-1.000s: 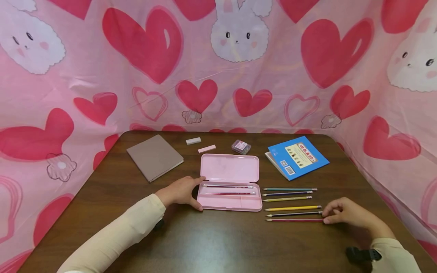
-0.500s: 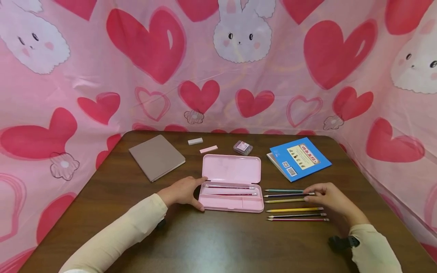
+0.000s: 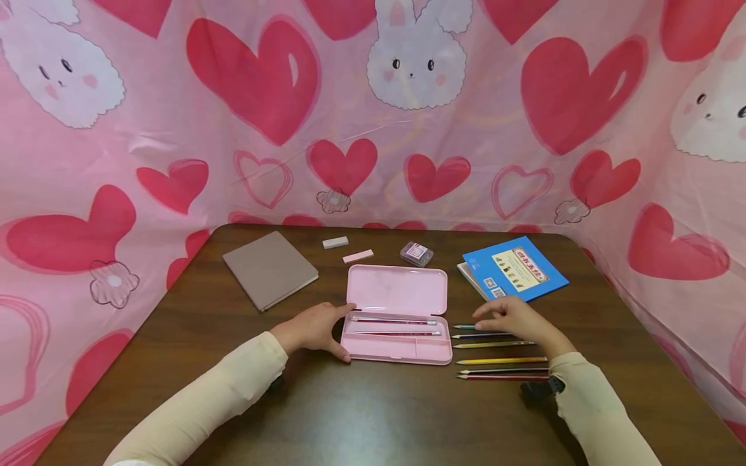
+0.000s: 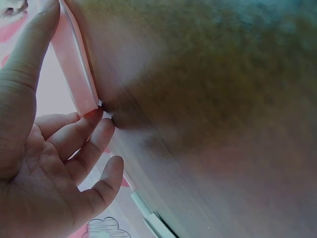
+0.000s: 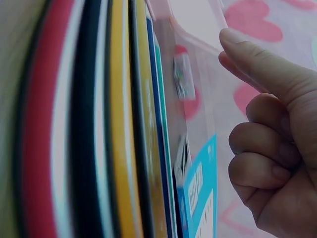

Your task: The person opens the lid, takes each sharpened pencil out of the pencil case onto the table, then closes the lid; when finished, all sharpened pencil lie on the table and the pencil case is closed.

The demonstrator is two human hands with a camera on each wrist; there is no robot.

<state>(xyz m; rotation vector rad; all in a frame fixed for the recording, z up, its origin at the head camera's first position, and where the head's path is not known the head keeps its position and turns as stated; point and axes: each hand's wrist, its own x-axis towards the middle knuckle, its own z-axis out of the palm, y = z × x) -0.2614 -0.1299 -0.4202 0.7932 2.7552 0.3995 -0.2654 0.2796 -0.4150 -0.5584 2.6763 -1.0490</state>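
My left hand (image 3: pixel 315 330) holds the left end of an open pink pencil case (image 3: pixel 397 291), thumb at the front corner and index finger by the hinge. In the left wrist view its fingers (image 4: pixel 74 141) curve at the case's corner. Two red-and-white pencils (image 3: pixel 399 333) lie in the case's rear compartment. My right hand (image 3: pixel 521 323) hovers over a teal pencil (image 3: pixel 464 327), partly covering it. Thumb and index finger reach forward with nothing between them; the other fingers are folded in the right wrist view. Below lie dark blue, olive, yellow (image 3: pixel 501 361), black and red pencils.
A grey-brown notebook (image 3: pixel 271 268) lies at the back left and a blue book (image 3: pixel 519 265) at the back right. Behind the case are a white eraser (image 3: pixel 335 243), a pink stick-like piece (image 3: pixel 358 256) and a small clear box (image 3: pixel 416 254).
My right hand has moved left and away from me, from the red pencil's end along the row to the teal pencil. The black and red pencils now lie closer together. My left hand stays put.
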